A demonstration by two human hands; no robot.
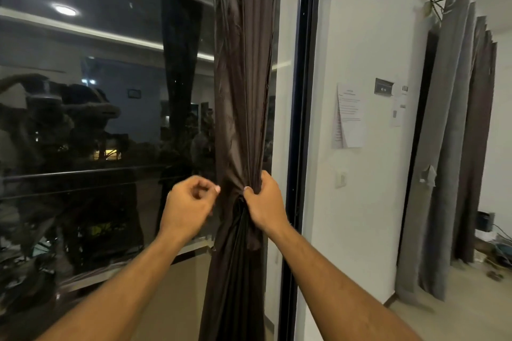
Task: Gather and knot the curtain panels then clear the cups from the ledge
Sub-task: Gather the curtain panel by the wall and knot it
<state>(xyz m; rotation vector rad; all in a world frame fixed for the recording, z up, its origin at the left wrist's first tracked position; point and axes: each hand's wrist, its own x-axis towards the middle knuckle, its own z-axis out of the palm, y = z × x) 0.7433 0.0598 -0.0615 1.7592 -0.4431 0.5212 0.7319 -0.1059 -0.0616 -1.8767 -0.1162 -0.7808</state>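
At the left of the frame the window glass (105, 119) was dark and mostly mirror: it showed a round ceiling light in the upper left and blurred shapes I could not make out, with a few small lit patches beyond. A thin horizontal rail (83, 173) crossed behind the pane, and the lower left corner was too murky to read.

My left hand (188, 206) was loosely curled just left of centre, its fingertips right at the fabric's left edge; I could not tell whether they actually pinched any cloth. My bare forearm ran in from the bottom left.

The dark brown curtain (243, 77) hung down the middle of the frame, a smooth, slightly glossy cloth gathered into long narrow vertical folds. Its top and bottom were both cut off by the frame. My right hand (266, 205) was clenched around the bunched folds at mid-height, squeezing them into a narrow waist; below the grip the cloth fell in darker pleats.

Right of it stood the dark door frame (300, 119), then a plain white wall (360, 36) carrying a curling paper notice (349, 116), its print too small to read, and a switch plate (341, 178). At the far right hung grey curtains (448, 147), heavier, matte and deeply pleated. Cables and small objects lay on the floor in the lower right, indistinct.
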